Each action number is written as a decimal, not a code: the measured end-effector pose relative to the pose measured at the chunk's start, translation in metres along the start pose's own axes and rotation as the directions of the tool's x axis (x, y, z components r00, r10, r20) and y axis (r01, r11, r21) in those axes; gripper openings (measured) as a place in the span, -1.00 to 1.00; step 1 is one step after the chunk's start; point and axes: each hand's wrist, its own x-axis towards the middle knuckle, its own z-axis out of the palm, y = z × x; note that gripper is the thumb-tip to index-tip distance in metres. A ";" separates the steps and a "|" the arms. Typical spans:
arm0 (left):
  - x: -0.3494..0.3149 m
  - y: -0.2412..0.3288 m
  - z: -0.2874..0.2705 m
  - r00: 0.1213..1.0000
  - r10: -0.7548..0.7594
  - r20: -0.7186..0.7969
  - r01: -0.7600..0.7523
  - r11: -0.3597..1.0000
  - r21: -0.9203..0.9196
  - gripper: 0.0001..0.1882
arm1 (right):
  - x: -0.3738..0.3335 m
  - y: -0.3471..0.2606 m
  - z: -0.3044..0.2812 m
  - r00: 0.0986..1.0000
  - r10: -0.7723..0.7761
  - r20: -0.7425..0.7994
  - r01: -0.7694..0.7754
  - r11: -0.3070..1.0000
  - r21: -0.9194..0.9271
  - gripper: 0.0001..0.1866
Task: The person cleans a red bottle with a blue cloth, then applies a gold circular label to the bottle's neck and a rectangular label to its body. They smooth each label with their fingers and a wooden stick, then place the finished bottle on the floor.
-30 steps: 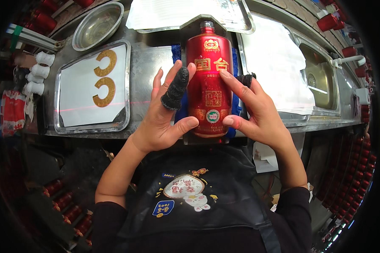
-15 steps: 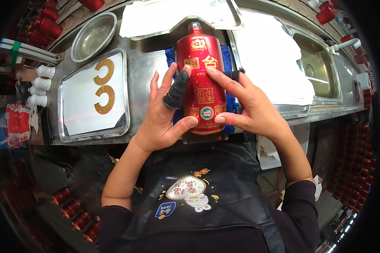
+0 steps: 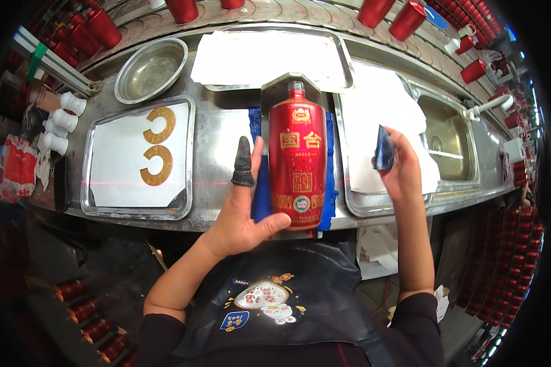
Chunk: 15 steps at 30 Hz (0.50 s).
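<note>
A red bottle [image 3: 297,162] with gold markings and a round green-and-white emblem lies in a metal holder [image 3: 312,90], its neck pointing away from me. Blue cloth [image 3: 329,183] shows along both sides. My left hand [image 3: 242,211] is open at the bottle's left, fingers stretched; its thumb touches the lower left edge. A black finger cover [image 3: 243,162] is on one of its fingers. Over the white sheets to the right, my right hand [image 3: 403,165] is closed on a small, glossy dark blue blade-like piece [image 3: 384,150]. Its exact kind does not show.
At left, a metal tray [image 3: 188,183] bears white paper and two gold C-shaped pieces [image 3: 158,126], with a metal bowl [image 3: 128,92] behind. White sheets [image 3: 373,104] cover another tray beside the sink [image 3: 465,153]. Red bottles [image 3: 408,21] stand along the far conveyor.
My right hand has left the bottle and moved right, now holding the dark blue piece. My left hand's thumb stays at the bottle's lower edge. The whole view has shifted.
</note>
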 end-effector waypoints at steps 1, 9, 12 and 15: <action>0.000 -0.001 0.002 1.000 -0.007 0.004 0.008 1.000 -0.026 0.24 | -0.009 0.002 0.002 0.995 -0.084 0.058 0.088 0.993 -0.075 -0.54; -0.003 -0.008 0.010 0.998 0.056 -0.032 -0.055 0.998 0.019 0.30 | -0.046 -0.024 0.111 0.247 -0.374 0.894 0.968 0.058 -0.243 -0.62; -0.003 -0.012 0.011 0.998 0.065 -0.027 -0.065 0.997 -0.029 0.29 | 0.001 -0.045 0.131 0.267 -0.536 0.801 0.938 -0.046 -0.344 -0.65; -0.004 -0.013 0.012 0.992 0.120 -0.029 -0.118 0.991 0.064 0.26 | 0.002 -0.047 0.136 0.120 -0.444 0.888 0.993 0.058 -0.105 -0.67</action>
